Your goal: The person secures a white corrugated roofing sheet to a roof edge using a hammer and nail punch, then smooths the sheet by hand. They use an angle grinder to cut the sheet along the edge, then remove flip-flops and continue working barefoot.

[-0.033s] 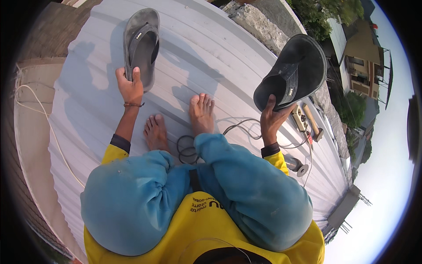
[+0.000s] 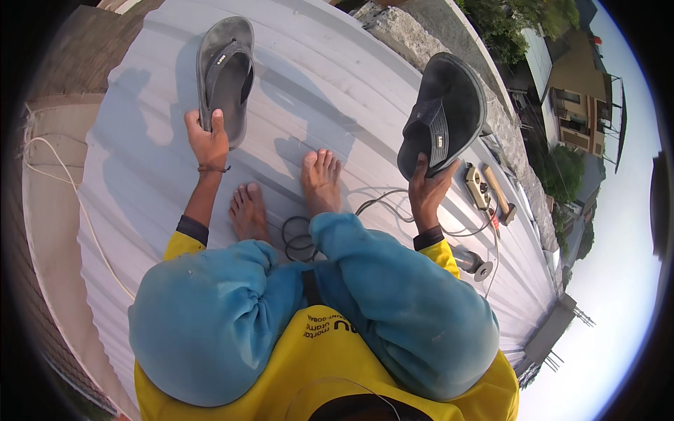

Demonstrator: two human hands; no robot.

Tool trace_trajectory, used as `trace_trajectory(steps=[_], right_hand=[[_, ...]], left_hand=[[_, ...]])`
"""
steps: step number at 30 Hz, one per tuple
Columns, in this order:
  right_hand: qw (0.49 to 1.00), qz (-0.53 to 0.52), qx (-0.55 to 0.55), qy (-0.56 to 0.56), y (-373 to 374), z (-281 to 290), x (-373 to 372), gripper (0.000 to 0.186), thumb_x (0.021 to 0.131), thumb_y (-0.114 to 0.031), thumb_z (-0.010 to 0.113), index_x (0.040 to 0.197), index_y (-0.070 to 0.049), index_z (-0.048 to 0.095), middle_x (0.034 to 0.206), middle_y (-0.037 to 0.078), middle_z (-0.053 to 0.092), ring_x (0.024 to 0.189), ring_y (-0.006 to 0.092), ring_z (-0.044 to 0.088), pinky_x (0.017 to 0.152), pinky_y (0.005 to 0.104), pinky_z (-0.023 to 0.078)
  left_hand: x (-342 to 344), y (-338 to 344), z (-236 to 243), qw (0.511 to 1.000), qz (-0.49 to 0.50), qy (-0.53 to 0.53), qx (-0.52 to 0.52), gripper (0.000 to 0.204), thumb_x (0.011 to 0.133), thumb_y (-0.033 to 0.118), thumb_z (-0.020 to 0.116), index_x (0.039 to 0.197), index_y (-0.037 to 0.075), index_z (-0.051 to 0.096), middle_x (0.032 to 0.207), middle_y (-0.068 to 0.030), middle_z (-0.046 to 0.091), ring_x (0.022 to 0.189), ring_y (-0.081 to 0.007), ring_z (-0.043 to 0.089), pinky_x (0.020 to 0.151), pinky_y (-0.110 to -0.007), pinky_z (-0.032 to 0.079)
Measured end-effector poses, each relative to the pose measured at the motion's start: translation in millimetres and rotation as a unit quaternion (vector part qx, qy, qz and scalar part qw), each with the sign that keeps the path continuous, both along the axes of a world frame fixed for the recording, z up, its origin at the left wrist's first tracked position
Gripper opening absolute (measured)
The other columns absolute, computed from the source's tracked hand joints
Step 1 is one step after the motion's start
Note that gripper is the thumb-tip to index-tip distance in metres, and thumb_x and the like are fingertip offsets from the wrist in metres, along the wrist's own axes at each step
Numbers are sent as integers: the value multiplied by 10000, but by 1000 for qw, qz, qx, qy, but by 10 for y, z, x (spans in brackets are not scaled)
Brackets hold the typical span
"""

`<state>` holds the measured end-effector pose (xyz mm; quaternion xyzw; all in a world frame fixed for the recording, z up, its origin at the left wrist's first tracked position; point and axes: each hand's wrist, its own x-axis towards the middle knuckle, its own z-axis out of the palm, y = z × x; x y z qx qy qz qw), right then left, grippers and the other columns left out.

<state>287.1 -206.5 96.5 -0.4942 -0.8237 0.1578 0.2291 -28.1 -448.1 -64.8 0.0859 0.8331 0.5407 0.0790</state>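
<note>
A dark grey flip-flop (image 2: 228, 70) is gripped at its heel by my left hand (image 2: 208, 139), thumb on the footbed and fingers beneath. Its toe end points away from me. My right hand (image 2: 430, 191) grips the heel of a second black flip-flop (image 2: 456, 105), thumb over the footbed near the strap and the other fingers under the sole. This one is tilted, toe end to the far right. Between the two hands, my bare feet (image 2: 321, 181) rest on the light grey corrugated metal sheet (image 2: 295, 84).
Right of my right hand lie a power strip (image 2: 478, 186), a wooden-handled hammer (image 2: 500, 193) and a cylindrical power tool (image 2: 472, 264). A dark cable (image 2: 382, 203) loops beside my feet. Rough concrete (image 2: 407, 35) borders the far right edge; a white cord (image 2: 84, 210) runs along the left.
My right hand has moved slightly left and turned its flip-flop more upright. The left hand and its flip-flop have barely moved.
</note>
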Motion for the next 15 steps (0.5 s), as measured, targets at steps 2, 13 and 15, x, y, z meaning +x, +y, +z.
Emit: trace_trajectory(steps=[2,13,15], right_hand=[[952,91,-107,-273,-7,-85,37,381,897,-192,696,1126,-7,454,921,286,642,847,519,639,708,559,496],[989,-33,-111,-96,-66,-30,288,458,953,-247,671,1215,66,465,904,333,608,825,528,585,764,510,476],[997,-51,45,-30,133,132,348,442,968,-275,680,1150,71,473,969,305,601,849,474,593,767,500,471]], left_hand=[[11,2,-18,1000,-6,-3,4,345,965,253,697,1068,-13,502,959,-120,539,897,-250,546,871,-397,472],[180,-17,4,998,-27,53,14,361,976,281,690,1066,-10,497,950,-113,528,892,-242,537,865,-387,465],[199,-32,12,999,-40,36,7,352,978,278,685,1063,-7,496,945,-105,522,886,-230,532,857,-378,463]])
